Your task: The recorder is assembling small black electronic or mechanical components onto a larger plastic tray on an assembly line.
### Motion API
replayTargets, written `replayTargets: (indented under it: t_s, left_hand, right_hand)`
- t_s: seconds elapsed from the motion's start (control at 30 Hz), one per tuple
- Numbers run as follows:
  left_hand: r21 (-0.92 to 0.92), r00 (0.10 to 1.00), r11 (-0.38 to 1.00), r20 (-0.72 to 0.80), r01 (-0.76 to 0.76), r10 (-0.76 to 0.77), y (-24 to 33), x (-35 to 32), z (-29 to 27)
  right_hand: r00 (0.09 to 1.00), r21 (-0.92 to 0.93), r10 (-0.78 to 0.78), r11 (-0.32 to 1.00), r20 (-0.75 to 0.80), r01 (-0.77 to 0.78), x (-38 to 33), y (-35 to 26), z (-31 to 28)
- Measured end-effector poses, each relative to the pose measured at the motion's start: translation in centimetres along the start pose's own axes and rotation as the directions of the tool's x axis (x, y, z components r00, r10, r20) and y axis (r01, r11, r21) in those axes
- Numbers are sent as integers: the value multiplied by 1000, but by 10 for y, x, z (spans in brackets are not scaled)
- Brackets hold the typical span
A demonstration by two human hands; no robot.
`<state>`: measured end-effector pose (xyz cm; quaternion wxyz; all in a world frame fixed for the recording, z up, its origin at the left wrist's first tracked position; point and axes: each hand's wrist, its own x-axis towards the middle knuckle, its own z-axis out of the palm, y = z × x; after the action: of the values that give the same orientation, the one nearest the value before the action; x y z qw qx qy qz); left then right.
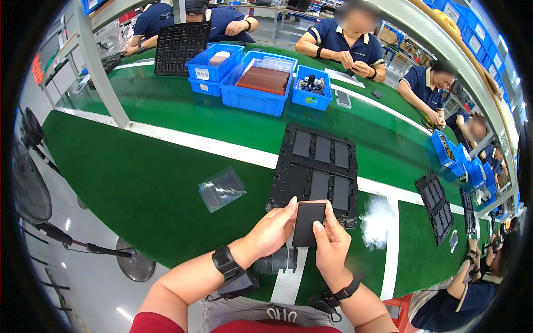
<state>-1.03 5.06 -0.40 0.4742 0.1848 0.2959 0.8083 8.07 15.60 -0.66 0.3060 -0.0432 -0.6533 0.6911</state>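
Both my hands hold a flat black rectangular case (309, 226) upright above the near edge of the bench. My left hand (271, 232) grips its left edge, thumb near the top corner. On the other side my right hand (333, 247) is closed on the right edge, with its thumb lying on the front face. Just beyond the case lies a black moulded tray (288, 176) with several dark grey flat rectangular pieces (320, 149) in its slots. Below my left hand sits a stack of dark, glossy sheets (277, 261), partly hidden by my wrist.
A clear plastic sleeve (222, 188) lies left of the tray, and a pile of clear films (376, 222) lies right. Blue bins (252, 102) stand across the green bench (139, 183). Another black tray (435, 205) is farther right. Co-workers sit around; a fan (30, 177) stands left.
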Motion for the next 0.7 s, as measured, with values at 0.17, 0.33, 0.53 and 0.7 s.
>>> replayTargets:
  t_s: [0.17,0.33,0.53,0.7]
  left_hand:
    - [88,999,996,38,-26,23,4,0,4]
    - [99,998,995,66,-31,24,4,0,-2]
    - [115,971,971,140,-210,193,9,3,-5]
    - [324,944,898,243,-298,225,12,4,-11]
  right_hand:
    - [997,-12,13,1000,80,-12,-7,8,-10]
    - [996,20,-10,1000,91,8,-2,4,-7]
    - [998,-35,4,999,68,-2,0,1,-6]
    - [988,-12,93,996,120,-92,0,-6,-5]
